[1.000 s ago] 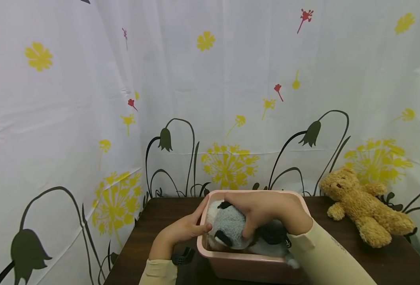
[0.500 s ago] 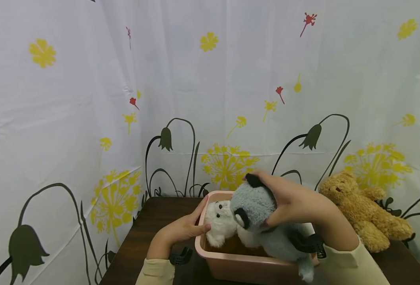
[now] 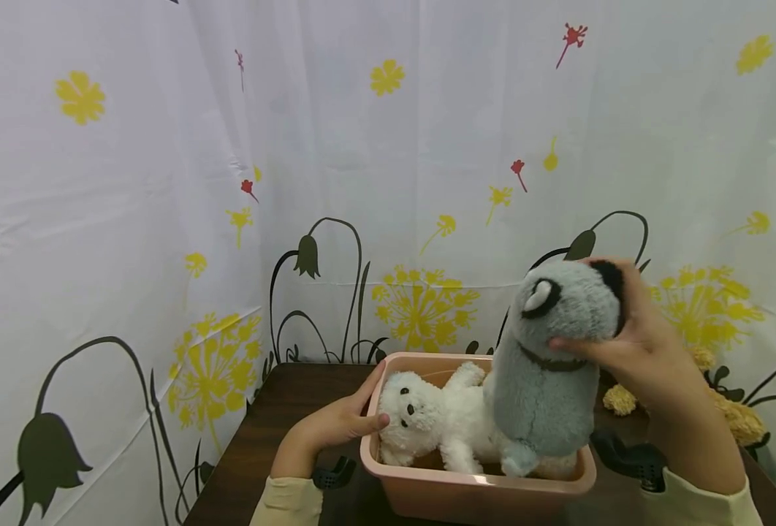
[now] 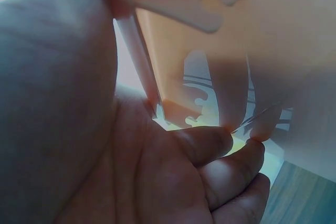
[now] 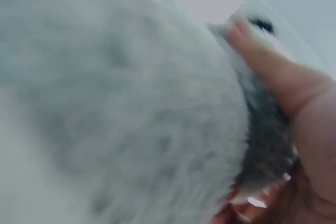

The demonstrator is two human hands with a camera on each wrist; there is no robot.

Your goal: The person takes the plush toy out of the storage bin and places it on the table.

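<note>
My right hand (image 3: pixel 654 358) grips a grey plush toy (image 3: pixel 546 398) with black ears around its head and neck. The toy is upright over the right part of a pink plastic bin (image 3: pixel 476 486), its back to the head camera. Blurred grey fur (image 5: pixel 157 114) fills much of the right wrist view. On its back in the bin lies a white plush bear (image 3: pixel 470 420), its head at the left end and its lower part partly hidden by the grey toy. My left hand (image 3: pixel 335 422) holds the bin's left rim; its fingers (image 4: pixel 231 177) curl against the bin's wall in the left wrist view.
A golden-brown teddy bear (image 3: pixel 736 416) lies on the dark wooden table (image 3: pixel 243 460) right of the bin, mostly behind my right arm. A white curtain (image 3: pixel 335 146) with printed flowers hangs close behind the table.
My right hand has lifted the grey plush toy up and to the right from inside the bin, turning it upright. The white bear beneath has come into view. My left hand stays on the rim.
</note>
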